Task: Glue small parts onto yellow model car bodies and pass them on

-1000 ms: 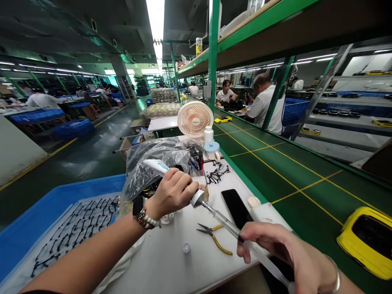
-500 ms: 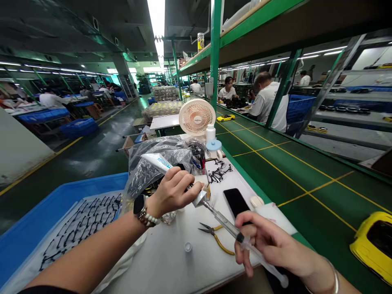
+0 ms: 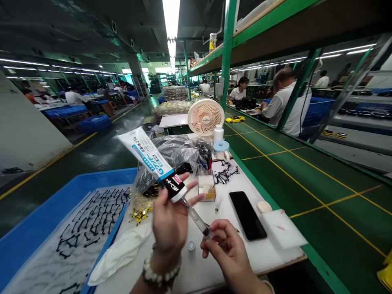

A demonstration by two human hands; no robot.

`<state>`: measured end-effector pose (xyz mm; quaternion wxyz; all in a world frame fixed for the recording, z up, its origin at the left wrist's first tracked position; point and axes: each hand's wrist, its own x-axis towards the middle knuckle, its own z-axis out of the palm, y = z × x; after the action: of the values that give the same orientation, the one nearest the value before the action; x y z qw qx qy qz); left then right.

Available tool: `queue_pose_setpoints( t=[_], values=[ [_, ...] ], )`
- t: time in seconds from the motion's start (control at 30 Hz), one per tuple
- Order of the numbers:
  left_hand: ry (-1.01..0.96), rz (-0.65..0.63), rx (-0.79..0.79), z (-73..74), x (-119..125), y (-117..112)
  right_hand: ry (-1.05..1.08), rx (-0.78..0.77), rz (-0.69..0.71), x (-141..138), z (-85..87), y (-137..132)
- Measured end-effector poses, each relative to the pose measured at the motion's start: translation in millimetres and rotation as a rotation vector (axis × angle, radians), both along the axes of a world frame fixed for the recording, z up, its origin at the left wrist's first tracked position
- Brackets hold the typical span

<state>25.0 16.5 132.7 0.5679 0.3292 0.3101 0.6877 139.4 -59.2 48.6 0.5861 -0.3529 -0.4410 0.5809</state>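
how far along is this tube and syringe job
Done: a small white cap lies off on the table. In hand: left hand holds the tube tilted, nozzle joined to the syringe pinched by the right hand. Left: cap not refitted; syringe fill unclear.

Factory hall: ceiling light strip [image 3: 171,24], dark glossy floor [image 3: 101,151], green shelf frame [image 3: 228,45] over green conveyor belt [image 3: 290,163] w/ yellow lines, white desk [image 3: 263,255] along belt's left edge.
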Motion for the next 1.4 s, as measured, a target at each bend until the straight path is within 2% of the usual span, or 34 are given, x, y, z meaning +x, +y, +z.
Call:
queue_pose_setpoints(
  t=[0.07, 0.13, 0.2, 0.4, 0.53, 0.7, 0.9, 0.97, 1.1, 1.2, 1.27, 1.33, 1.4],
  values=[
    [0.007, -0.126, -0.155, -5.2, 7, -12, -0.110, 0.059, -0.094, -12, -11.8, 1],
    [0.012, -0.204, -0.234, -8.7, 11, -18, -0.201, 0.133, -0.155, -19, -20.7, 2],
    [-0.041, -0.244, -0.237, -8.4, 11, -18, -0.262, 0.184, -0.169, -22, -26.1, 2],
    [-0.202, -0.365, -0.144, 0.2, -2, -8, -0.434, 0.260, -0.061, -20, -33.3, 1],
    [-0.274, -0.333, -0.102, -0.1, -5, -6, -0.472, 0.208, 0.006, -16, -35.2, -5],
    [-0.325, -0.373, -0.108, -1.4, -6, -7, -0.422, 0.068, 0.142, -12, -29.3, -12],
    [-0.273, -0.417, -0.063, 0.0, -3, -7, -0.371, -0.009, 0.267, -2, -22.7, -13],
    [-0.212, -0.430, -0.034, -1.5, 2, -9, -0.400, -0.005, 0.213, 8, -17.3, -10],
    [0.026, -0.407, -0.034, -15.3, 16, -16, -0.482, 0.098, -0.022, 28, 4.1, 3],
    [0.305, -0.404, 0.015, -27.9, 15, -21, -0.360, 0.133, 0.044, 31, 20.9, 16],
    [0.554, -0.372, 0.160, -31.5, 4, -19, -0.217, 0.096, 0.104, 31, 26.7, 23],
    [0.817, -0.200, 0.393, -30.2, -16, -9, -0.091, 0.048, 0.165, 31, 28.1, 27],
    [1.003, 0.164, 0.696, -25.6, -40, 9, 0.020, -0.026, 0.304, 35, 27.8, 26]
  ],
)
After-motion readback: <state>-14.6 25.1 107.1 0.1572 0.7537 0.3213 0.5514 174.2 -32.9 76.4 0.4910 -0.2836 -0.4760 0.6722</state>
